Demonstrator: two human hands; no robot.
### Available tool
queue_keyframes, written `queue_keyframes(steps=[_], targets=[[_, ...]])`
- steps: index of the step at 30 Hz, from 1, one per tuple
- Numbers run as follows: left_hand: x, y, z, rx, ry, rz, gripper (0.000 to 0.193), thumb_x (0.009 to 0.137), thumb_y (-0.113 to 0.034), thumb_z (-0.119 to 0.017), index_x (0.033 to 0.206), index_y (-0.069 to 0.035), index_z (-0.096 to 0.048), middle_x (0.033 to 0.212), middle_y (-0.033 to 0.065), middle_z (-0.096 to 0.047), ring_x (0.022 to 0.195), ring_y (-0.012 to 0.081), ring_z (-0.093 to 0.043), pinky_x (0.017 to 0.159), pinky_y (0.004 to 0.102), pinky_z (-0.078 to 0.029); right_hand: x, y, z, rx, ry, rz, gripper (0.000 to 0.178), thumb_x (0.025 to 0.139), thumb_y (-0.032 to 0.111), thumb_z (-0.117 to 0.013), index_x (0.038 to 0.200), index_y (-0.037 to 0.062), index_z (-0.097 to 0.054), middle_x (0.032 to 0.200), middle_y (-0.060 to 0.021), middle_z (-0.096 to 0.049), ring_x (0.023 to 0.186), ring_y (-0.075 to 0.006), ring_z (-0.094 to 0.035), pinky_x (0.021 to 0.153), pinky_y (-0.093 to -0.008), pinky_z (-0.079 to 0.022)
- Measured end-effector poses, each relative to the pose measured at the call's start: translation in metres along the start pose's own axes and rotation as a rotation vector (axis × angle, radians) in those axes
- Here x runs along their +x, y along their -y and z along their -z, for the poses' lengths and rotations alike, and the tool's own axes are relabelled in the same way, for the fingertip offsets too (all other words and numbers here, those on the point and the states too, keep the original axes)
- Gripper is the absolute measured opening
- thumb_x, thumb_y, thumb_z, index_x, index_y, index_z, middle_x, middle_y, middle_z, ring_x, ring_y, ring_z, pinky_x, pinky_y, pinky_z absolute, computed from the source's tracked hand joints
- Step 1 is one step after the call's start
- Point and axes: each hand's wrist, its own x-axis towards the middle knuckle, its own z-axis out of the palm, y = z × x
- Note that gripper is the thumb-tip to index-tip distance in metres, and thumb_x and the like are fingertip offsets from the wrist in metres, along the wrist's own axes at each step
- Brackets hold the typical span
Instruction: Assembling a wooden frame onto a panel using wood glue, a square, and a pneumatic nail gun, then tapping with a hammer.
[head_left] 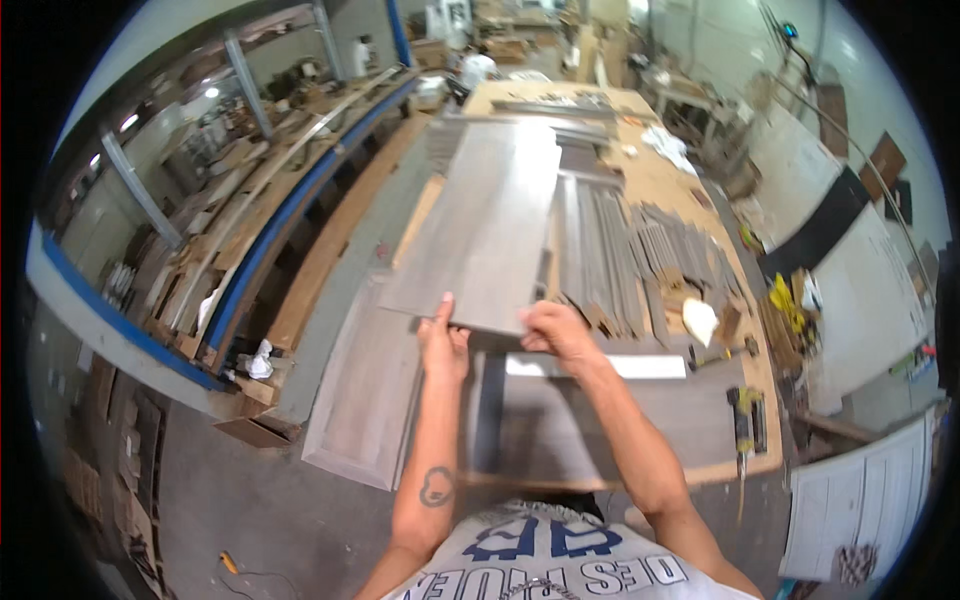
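Observation:
A long grey wood-grain panel (480, 220) is held up at its near end, stretching away over the worktable. My left hand (443, 345) grips its near edge at the left, thumb on top and fingers underneath. At the near right corner my right hand (560, 330) pinches the same panel with its fingers curled. Below my right forearm lies a flat grey board (590, 430) with a white strip (600, 367) across its far part. To the left, a framed grey panel (360, 410) juts past the table's near edge.
Bundles of grey strips (600, 250) cover the table's right half, beside a white lump (700, 322). A hammer (725, 353) and a yellow-black power tool (742, 420) lie along the right edge. A blue-edged rack (290, 210) runs along the left. White panelled doors (850, 525) stand at right.

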Motion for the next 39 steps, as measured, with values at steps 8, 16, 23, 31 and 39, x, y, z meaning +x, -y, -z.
queue_keyframes(steps=[8, 16, 23, 31, 39], targets=[[-0.077, -0.041, 0.019, -0.108, 0.067, 0.138, 0.043, 0.092, -0.024, -0.065, 0.123, 0.005, -0.057, 0.120, 0.0166, -0.064, 0.112, 0.0290, -0.062, 0.095, 0.0460, -0.051, -0.075, -0.034, -0.008, 0.250, 0.366, -0.099, 0.029, 0.097, 0.026, -0.059, 0.110, 0.0003, -0.061, 0.089, -0.0106, -0.068, 0.081, -0.0186, -0.066, 0.073, -0.0301, -0.054], [-0.013, -0.017, -0.008, -0.096, -0.004, 0.005, 0.048, 0.093, -0.027, -0.064, 0.126, 0.006, -0.053, 0.126, 0.0162, -0.061, 0.115, 0.0295, -0.060, 0.098, 0.0417, -0.050, -0.124, -0.073, 0.062, 0.262, -0.056, -0.055, 0.029, 0.099, 0.029, -0.058, 0.110, 0.0026, -0.061, 0.093, -0.0102, -0.068, 0.082, -0.0172, -0.067, 0.072, -0.0283, -0.055], [0.022, -0.003, -0.043, 0.310, 0.289, 0.357, 0.068, 0.099, -0.056, -0.045, 0.105, 0.011, -0.058, 0.084, 0.0208, -0.068, 0.061, 0.0256, -0.068, 0.054, 0.0344, -0.059, -0.175, -0.129, 0.102, 0.221, -0.196, -0.198, 0.031, 0.099, 0.032, -0.058, 0.111, 0.0029, -0.061, 0.098, -0.0091, -0.067, 0.085, -0.0163, -0.066, 0.079, -0.0294, -0.054], [0.069, 0.019, -0.081, 0.564, 0.096, 0.166, 0.071, 0.093, -0.068, -0.042, 0.078, -0.001, -0.059, 0.057, 0.0086, -0.059, 0.045, 0.0152, -0.056, 0.040, 0.0255, -0.046, -0.150, -0.115, 0.191, 0.106, -0.356, -0.169, 0.030, 0.098, 0.030, -0.059, 0.108, 0.0016, -0.061, 0.093, -0.0089, -0.067, 0.078, -0.0166, -0.066, 0.071, -0.0290, -0.055], [0.060, 0.042, -0.097, 0.563, -0.094, -0.022, 0.074, 0.086, -0.079, -0.042, 0.070, -0.008, -0.053, 0.054, 0.0066, -0.053, 0.043, 0.0178, -0.050, 0.041, 0.0308, -0.043, 0.015, -0.092, 0.306, -0.792, -0.745, 0.387, 0.042, 0.084, 0.031, -0.072, 0.104, -0.0052, -0.062, 0.091, -0.0216, -0.069, 0.085, -0.0346, -0.069, 0.076, -0.0418, -0.054]])
